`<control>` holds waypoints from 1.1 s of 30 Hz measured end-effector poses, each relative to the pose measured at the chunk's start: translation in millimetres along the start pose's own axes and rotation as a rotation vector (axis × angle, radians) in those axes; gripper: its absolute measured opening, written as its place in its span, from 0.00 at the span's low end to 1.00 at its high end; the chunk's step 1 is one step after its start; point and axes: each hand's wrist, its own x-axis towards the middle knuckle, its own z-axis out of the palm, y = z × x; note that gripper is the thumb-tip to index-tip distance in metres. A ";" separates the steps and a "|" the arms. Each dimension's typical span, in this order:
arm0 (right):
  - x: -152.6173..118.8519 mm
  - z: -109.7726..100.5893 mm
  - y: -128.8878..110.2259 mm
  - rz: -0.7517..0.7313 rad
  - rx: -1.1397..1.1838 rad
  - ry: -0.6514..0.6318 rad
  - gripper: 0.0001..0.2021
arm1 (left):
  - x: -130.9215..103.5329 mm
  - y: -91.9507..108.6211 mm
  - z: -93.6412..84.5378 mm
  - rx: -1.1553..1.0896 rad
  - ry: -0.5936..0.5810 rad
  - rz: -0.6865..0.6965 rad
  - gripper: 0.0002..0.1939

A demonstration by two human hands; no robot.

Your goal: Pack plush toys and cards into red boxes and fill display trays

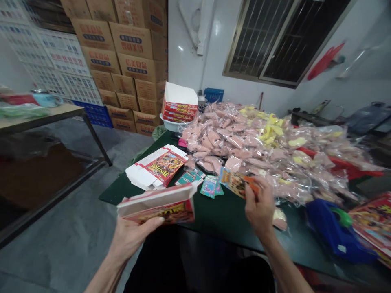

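My left hand [134, 234] grips a red and white printed cardboard box [171, 209], its thumb pressed on the near face and the white inside of the top showing. In my right hand [259, 203], pinched between thumb and fingers, is an orange and blue printed card [233, 182]. Several teal printed cards [209, 187] lie on the dark green table [210, 215] between the two hands. Behind the held box rests an unfolded box [166, 165], with white flaps spread and a colourful red front.
Clear bags of pink items [232, 138] and yellow items [270, 130] heap across the table. At right sits a blue tape dispenser [336, 232] by printed sheets [375, 224]. Red boxes [180, 110] stack in a white basin [172, 124]. Brown cartons [134, 40] stand behind.
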 end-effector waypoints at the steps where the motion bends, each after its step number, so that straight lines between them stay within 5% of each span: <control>1: -17.6 -9.8 9.9 0.017 -0.057 0.027 0.12 | 3.4 -1.5 11.4 -0.010 -0.032 0.038 0.21; 5: -64.1 -31.7 42.9 0.053 -0.137 -0.112 0.10 | 16.3 -12.3 57.0 -0.079 -0.266 -0.012 0.21; 9: -51.9 -58.4 22.1 0.146 -0.171 0.015 0.17 | 23.7 -24.9 81.5 -0.141 -0.329 -0.118 0.19; 12: -26.4 -81.6 -24.2 0.175 -0.114 0.105 0.26 | 24.1 -27.5 84.8 -0.136 -0.305 -0.108 0.18; 17: 4.0 -71.2 -74.5 -0.208 0.004 -0.122 0.21 | 18.3 -24.1 85.3 -0.103 -0.367 -0.059 0.17; 23: 15.4 -38.2 -65.0 -0.464 0.074 -0.150 0.27 | 13.9 -20.4 83.9 -0.201 -0.466 -0.128 0.16; 28: 20.4 -48.7 -61.8 -0.676 -0.028 -0.278 0.27 | 11.4 -19.3 84.5 -0.265 -0.497 -0.158 0.17; 30: 20.9 -54.7 -63.2 -0.676 -0.089 -0.384 0.29 | 11.7 -16.1 86.0 -0.214 -0.487 -0.113 0.18; 33: 19.8 -59.8 -69.6 -0.645 -0.190 -0.366 0.29 | 14.3 -7.8 89.0 -0.088 -0.494 0.004 0.17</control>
